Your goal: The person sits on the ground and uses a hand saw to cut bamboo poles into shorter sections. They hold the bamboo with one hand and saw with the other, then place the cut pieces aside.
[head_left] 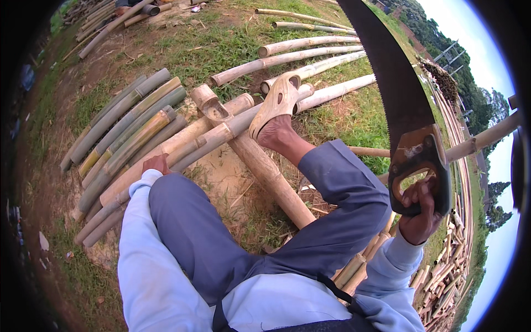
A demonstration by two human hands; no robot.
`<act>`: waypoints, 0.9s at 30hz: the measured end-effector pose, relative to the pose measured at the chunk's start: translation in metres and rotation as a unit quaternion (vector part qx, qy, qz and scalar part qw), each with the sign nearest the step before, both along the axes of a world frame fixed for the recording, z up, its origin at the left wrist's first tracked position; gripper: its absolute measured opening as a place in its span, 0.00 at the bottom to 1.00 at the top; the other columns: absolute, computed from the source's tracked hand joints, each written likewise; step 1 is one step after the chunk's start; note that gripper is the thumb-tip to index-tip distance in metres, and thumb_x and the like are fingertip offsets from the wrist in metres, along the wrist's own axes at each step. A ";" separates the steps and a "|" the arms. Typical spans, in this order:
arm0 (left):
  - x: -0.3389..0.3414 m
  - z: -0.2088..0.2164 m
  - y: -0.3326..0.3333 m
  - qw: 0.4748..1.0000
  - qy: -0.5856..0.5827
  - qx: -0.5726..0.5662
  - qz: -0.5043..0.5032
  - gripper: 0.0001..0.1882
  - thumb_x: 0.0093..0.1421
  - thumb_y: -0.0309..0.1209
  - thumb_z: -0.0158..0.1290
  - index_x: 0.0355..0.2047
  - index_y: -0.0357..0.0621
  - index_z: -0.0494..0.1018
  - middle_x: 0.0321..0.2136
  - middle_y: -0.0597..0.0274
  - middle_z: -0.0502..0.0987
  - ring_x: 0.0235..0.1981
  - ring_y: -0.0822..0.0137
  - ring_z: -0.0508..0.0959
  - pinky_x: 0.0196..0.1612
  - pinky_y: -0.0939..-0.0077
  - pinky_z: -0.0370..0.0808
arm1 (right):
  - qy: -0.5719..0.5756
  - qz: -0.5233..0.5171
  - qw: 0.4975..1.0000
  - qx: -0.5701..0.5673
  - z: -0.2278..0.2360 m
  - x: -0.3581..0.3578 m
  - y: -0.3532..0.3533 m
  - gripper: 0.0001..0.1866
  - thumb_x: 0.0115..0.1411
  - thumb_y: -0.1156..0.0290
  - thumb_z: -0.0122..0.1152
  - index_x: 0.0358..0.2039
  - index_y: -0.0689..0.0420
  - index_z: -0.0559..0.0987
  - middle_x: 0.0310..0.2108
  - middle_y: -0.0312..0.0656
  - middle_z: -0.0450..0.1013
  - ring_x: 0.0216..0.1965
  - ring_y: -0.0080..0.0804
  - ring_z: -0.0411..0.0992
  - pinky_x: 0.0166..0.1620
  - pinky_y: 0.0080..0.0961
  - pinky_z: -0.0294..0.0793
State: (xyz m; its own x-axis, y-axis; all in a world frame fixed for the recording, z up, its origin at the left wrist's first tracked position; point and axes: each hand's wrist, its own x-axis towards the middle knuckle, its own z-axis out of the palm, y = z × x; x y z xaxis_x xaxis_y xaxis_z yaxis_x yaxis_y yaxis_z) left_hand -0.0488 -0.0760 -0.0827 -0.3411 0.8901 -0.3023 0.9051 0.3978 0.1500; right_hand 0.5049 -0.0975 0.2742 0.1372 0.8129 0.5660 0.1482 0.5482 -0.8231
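Observation:
In my right hand (420, 207) is a handsaw (398, 88), my fingers wrapped round its dark-edged wooden handle. The long toothed blade points up, raised clear of the bamboo. My left hand (157, 164), partly hidden by its sleeve and my knee, grips a bamboo pole (204, 143) low at the left. That pole lies across a thick bamboo support (268, 171) with a notched upright piece (209, 103) at its top. My foot, in a beige clog (275, 105), presses on the pole near its far end.
Cut bamboo lengths (124, 113) lie in a row at the left. Longer bamboo poles (298, 44) are spread on the grass ahead. A heap of short bamboo pieces (448, 276) is at the right, and a horizontal pole (487, 135) runs behind the saw.

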 end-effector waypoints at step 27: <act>0.020 0.025 -0.005 1.000 -0.001 -0.017 0.001 0.47 0.43 0.58 0.70 0.61 0.50 0.73 0.45 0.43 0.83 0.48 0.44 0.82 0.53 0.52 0.76 | -0.248 0.263 0.872 -0.332 -0.217 -0.110 -0.029 0.09 0.59 0.78 0.69 0.39 0.64 0.79 0.26 0.36 0.74 0.27 0.21 0.71 0.33 0.20 0.70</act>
State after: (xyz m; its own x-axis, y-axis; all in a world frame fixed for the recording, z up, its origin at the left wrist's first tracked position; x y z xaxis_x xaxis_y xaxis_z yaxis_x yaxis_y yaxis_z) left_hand -0.0286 -0.0811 -0.0577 -0.3424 0.8785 -0.3332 0.9038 0.4048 0.1386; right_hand 0.3948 -0.1263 0.0577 -0.4800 0.8609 -0.1687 0.4475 0.0749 -0.8911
